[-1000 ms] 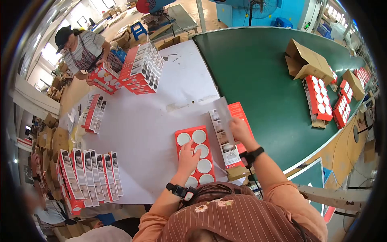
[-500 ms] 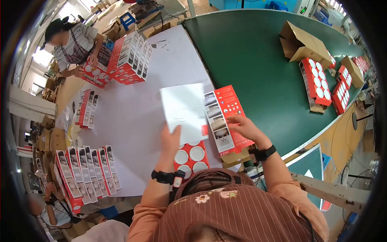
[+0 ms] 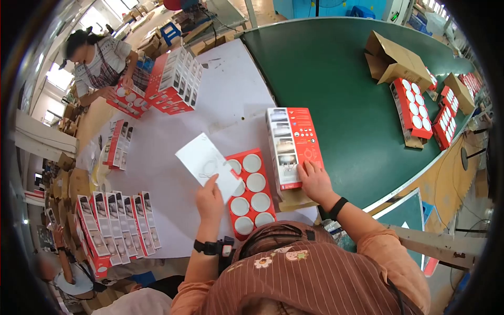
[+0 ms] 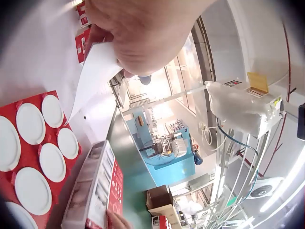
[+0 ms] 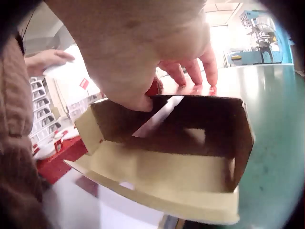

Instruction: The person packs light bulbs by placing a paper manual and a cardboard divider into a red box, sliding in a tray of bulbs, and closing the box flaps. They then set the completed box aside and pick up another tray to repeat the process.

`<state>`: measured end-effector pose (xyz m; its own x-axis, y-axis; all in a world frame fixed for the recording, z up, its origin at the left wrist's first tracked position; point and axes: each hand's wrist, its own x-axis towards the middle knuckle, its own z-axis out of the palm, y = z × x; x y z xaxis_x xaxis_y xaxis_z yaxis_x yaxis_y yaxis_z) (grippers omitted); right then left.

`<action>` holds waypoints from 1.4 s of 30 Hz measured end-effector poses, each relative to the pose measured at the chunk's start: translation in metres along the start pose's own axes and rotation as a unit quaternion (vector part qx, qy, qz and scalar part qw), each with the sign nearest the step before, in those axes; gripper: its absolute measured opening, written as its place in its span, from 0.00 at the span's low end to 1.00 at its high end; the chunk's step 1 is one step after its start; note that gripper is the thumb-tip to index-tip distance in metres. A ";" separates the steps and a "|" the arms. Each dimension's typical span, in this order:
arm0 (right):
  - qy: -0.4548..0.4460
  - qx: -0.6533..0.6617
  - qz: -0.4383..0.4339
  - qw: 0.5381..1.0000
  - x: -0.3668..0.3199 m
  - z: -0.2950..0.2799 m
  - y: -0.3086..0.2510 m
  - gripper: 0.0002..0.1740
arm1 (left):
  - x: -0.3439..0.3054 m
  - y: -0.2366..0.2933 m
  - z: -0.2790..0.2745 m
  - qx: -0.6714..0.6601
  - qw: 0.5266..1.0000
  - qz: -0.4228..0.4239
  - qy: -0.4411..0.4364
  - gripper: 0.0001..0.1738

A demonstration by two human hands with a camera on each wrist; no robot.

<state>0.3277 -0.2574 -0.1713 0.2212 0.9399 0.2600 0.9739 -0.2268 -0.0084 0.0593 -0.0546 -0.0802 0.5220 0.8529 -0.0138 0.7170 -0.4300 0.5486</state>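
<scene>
Currently, left hand (image 3: 210,198) pinches a white printed sheet (image 3: 206,161) over the red disc tray (image 3: 252,213); right hand (image 3: 314,181) rests flat-fingered on the open-ended red-and-white carton (image 3: 291,139).

Orange sleeves, black wrist straps

A white paper sheet (image 3: 207,164) hangs tilted over the red tray (image 3: 248,193) of white discs, beside an open-ended red box (image 3: 290,147).
</scene>
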 end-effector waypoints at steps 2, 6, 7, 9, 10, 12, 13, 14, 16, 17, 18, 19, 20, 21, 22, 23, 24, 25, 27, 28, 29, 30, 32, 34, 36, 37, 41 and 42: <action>-0.014 0.080 0.069 0.994 0.026 -0.019 -0.001 0.20 | -0.002 0.019 0.009 0.017 0.995 0.087 0.056 0.27; 0.043 0.070 0.088 0.993 0.077 -0.064 0.000 0.06 | 0.003 0.086 0.012 -0.030 0.993 0.110 0.018 0.41; 0.055 0.066 0.083 0.993 0.088 -0.079 0.000 0.06 | 0.004 0.108 0.003 -0.031 0.992 0.115 0.029 0.41; 0.040 0.095 0.100 0.990 0.104 -0.107 -0.004 0.05 | 0.010 0.146 -0.017 -0.066 0.993 0.092 -0.041 0.47; 0.046 0.094 0.100 0.990 0.109 -0.117 -0.005 0.05 | 0.016 0.153 -0.020 -0.066 0.992 0.097 -0.037 0.47; 0.099 0.047 0.084 0.990 0.111 -0.130 -0.010 0.04 | 0.025 0.161 -0.025 -0.133 0.984 0.111 -0.036 0.49; 0.107 0.055 0.084 0.989 0.110 -0.135 -0.011 0.04 | 0.035 0.158 -0.027 -0.206 0.971 0.067 -0.101 0.51; 0.111 0.054 0.087 0.988 0.109 -0.141 -0.012 0.04 | 0.035 0.160 -0.029 -0.204 0.971 0.072 -0.102 0.51; 0.078 0.078 0.106 0.988 0.104 -0.152 -0.020 0.03 | 0.025 0.168 -0.037 -0.175 0.978 0.112 0.003 0.49; 0.098 0.087 0.090 0.987 0.101 -0.153 -0.022 0.03 | 0.022 0.176 -0.040 -0.186 0.978 0.094 -0.024 0.46; 0.094 0.089 0.089 0.988 0.099 -0.153 -0.025 0.03 | 0.022 0.176 -0.035 -0.186 0.978 0.090 -0.025 0.46; 0.101 0.089 0.088 0.987 0.098 -0.153 -0.028 0.03 | 0.023 0.174 -0.029 -0.208 0.975 0.073 -0.025 0.48; 0.108 0.088 0.088 0.986 0.098 -0.153 -0.030 0.03 | 0.025 0.173 -0.025 -0.230 0.971 0.056 -0.026 0.50; 0.097 0.096 0.088 0.987 0.097 -0.152 -0.032 0.03 | 0.027 0.171 -0.029 -0.242 0.967 0.060 -0.040 0.46; 0.096 0.097 0.086 0.987 0.096 -0.150 -0.033 0.03 | 0.030 0.164 -0.026 -0.242 0.968 0.058 -0.039 0.46; 0.079 0.106 0.102 0.986 0.095 -0.148 -0.034 0.03 | 0.037 0.153 -0.020 -0.275 0.959 0.058 -0.029 0.44; 0.064 0.116 0.113 0.985 0.096 -0.147 -0.035 0.04 | 0.042 0.147 -0.020 -0.308 0.950 0.057 -0.014 0.43; 0.060 0.120 0.124 0.983 0.095 -0.146 -0.033 0.04 | 0.040 0.159 -0.033 -0.370 0.928 0.029 -0.037 0.35; 0.022 0.126 0.160 0.979 0.096 -0.143 -0.028 0.05 | 0.048 0.159 -0.030 -0.442 0.894 -0.023 -0.070 0.22; 0.033 0.132 0.106 0.985 0.094 -0.148 -0.023 0.06 | 0.051 0.153 -0.025 -0.456 0.888 -0.027 -0.050 0.21; 0.004 0.195 0.169 0.966 0.097 -0.146 -0.020 0.09 | 0.061 0.140 -0.016 -0.444 0.894 -0.012 -0.054 0.20; 0.033 0.248 0.165 0.954 0.096 -0.147 -0.016 0.12 | 0.061 0.151 -0.033 -0.433 0.897 -0.030 -0.084 0.19; 0.045 0.394 0.174 0.901 0.091 -0.134 -0.003 0.13 | 0.079 0.134 -0.011 -0.485 0.869 -0.036 -0.087 0.16; 0.032 0.586 0.226 0.778 0.088 -0.133 0.002 0.11 | 0.080 0.130 -0.012 -0.508 0.859 -0.010 -0.066 0.15; 0.030 0.634 0.203 0.746 0.081 -0.115 0.015 0.13 | 0.079 0.132 -0.015 -0.503 0.856 -0.011 -0.121 0.15; 0.030 0.633 0.197 0.748 0.078 -0.117 0.017 0.13 | 0.080 0.134 -0.013 -0.529 0.837 -0.026 -0.139 0.14; 0.029 0.656 0.205 0.726 0.064 -0.106 0.044 0.26 | 0.085 0.142 -0.016 -0.478 0.861 -0.041 -0.169 0.18; 0.112 0.596 0.186 0.773 0.064 -0.100 0.050 0.31 | 0.087 0.146 -0.015 -0.468 0.867 -0.012 -0.172 0.17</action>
<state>0.3854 -0.2337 -0.0585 0.6130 0.7679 0.1856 0.2301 0.0512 -0.9718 0.2024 -0.0386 0.0109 0.7343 0.6505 -0.1939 0.1238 0.1526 0.9805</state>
